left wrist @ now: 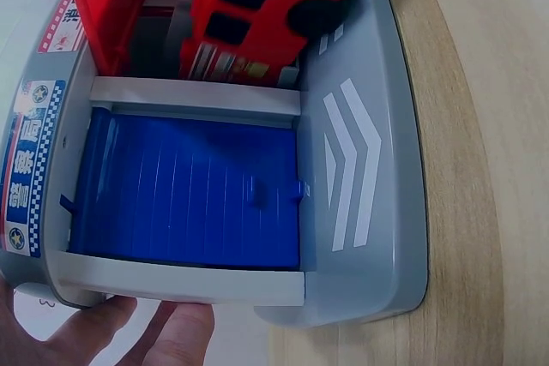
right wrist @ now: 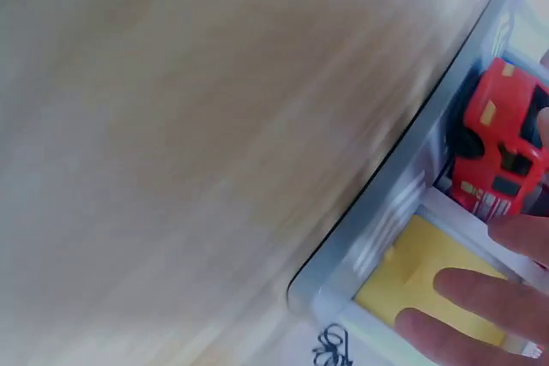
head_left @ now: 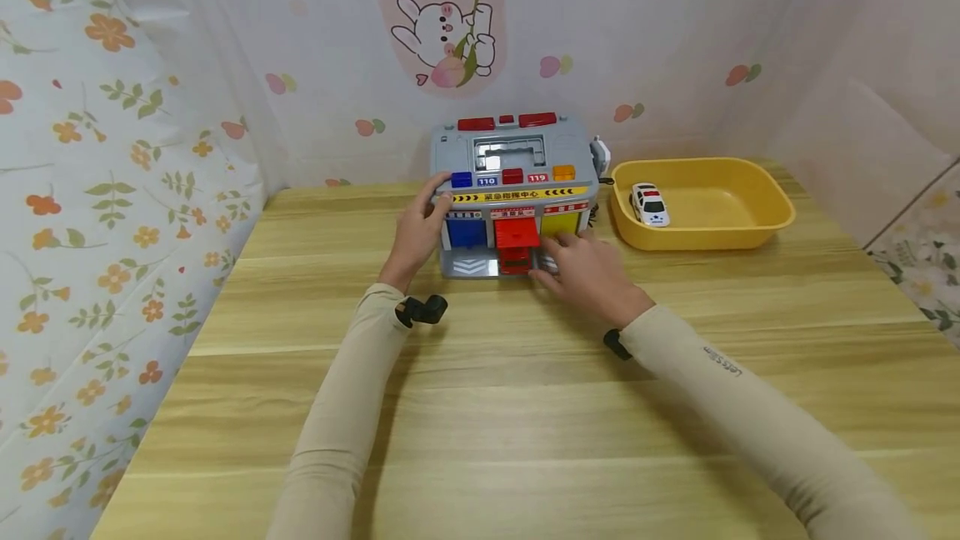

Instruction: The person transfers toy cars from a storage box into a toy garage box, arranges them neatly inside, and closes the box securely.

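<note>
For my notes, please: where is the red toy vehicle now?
In the head view, the red toy vehicle is under the raised red door of the toy station, between the blue door at left and the yellow door at right.

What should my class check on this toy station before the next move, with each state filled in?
1. Toy station steadied: ok, the left hand holds its left edge.
2. Red door raised: ok.
3. Red truck fully inside the middle bay: not ok, it sticks out of the doorway.
4. Right hand gripping the truck: cannot tell; its fingers are close by.
5. Blue door down: ok.
6. Police car in the yellow tray: ok.
</note>
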Demonstrator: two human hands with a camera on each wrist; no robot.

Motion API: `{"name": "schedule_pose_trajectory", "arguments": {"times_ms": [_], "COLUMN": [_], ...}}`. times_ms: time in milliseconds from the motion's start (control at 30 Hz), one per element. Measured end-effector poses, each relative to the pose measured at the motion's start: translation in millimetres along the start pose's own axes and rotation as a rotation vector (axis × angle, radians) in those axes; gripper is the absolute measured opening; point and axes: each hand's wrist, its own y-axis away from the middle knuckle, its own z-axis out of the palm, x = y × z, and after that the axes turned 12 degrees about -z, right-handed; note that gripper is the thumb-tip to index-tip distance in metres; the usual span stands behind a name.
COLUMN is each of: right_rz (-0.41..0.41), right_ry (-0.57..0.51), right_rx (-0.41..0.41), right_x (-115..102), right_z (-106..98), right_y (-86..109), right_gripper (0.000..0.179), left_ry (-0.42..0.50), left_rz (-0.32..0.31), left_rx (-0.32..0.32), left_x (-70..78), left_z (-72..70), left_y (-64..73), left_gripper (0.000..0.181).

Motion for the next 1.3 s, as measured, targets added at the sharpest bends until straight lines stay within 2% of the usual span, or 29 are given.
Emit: {"name": "schedule_pose_trajectory", "arguments": {"times_ms": [100, 233, 367, 467, 567, 700, 767, 1000, 1133, 1300], "right_rz": [-0.058, -0.196, -0.337, -0.389, -0.418, -0.384, -0.331, -0.175, -0.162, -0.171], "right_ry": [0.022, 0.021, 0.007, 0.000, 0.014, -0.019, -0.063, -0.240, -0.279, -0.309], "right_rx": [-0.029, 0.024, 0.054, 0.052, 0.070, 0.098, 0.102, 0.031, 0.008, 0.015], "right_x": [1, -1, -11, -21, -30, -37, -39, -47, -49, -46], "right_z": [-3, -8, -12, -12, -10, -7, -5, -4, -5, -2], "right_y": [13.4, 34.7, 56.7, 61.6, 55.4, 43.5, 39.0, 31.9, 31.5, 34.4], "right_gripper": [0.061, 0.058, 0.054, 0.053, 0.056, 0.064, 0.065, 0.062, 0.065, 0.059], "left_ry": [0.002, -0.004, -0.002, -0.002, -0.003, -0.003, -0.005, -0.020, -0.017, -0.013], "left_rz": [-0.004, 0.000, 0.022, 0.027, 0.018, 0.015, 0.022, 0.005, 0.012, 0.014], "left_rx": [-0.001, 0.011, -0.005, -0.021, -0.010, 0.007, 0.006, 0.004, 0.004, -0.003], "left_x": [0.3, 1.4, 6.1, 8.1, 6.7, 3.5, 2.0, 0.5, 0.9, -0.7], "left_z": [0.2, 0.3, 2.9, 1.9, -2.0, -5.1, -5.2, -4.1, -3.6, -1.1], "left_y": [1.2, 1.0, 0.0, 0.5, 1.8, 2.6, 2.1, 2.8, 3.4, 2.7], "left_gripper": [0.043, 0.044, 0.044, 0.044, 0.044, 0.044, 0.045, 0.044, 0.044, 0.044]}}
